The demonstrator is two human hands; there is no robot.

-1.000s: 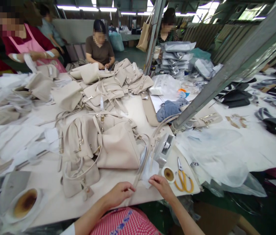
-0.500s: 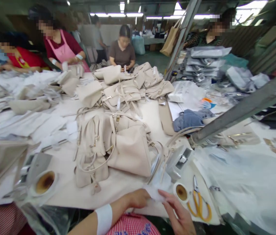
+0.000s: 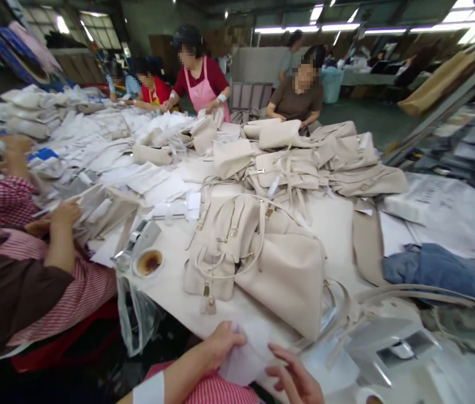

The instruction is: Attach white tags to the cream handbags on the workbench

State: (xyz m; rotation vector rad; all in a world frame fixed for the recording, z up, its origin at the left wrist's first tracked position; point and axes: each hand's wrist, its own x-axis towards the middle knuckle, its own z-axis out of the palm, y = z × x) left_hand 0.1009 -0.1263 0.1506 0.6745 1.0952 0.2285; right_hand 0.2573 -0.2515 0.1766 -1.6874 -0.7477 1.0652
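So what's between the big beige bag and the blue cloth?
Head view: a tan panel beside the blue cloth, then pale tabletop toward the beige bag.

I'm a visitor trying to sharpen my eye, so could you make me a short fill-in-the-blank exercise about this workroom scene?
The left hand grips a thin, see-through sheet coloured ____.
The person standing in a dark red top wears an apron coloured ____.
From the camera wearer's view, the large beige handbag lies to the ____ of the crumpled blue cloth.
The round, white-rimmed disc has a centre coloured ____.

Missing words, in order: white; pink; left; brown.
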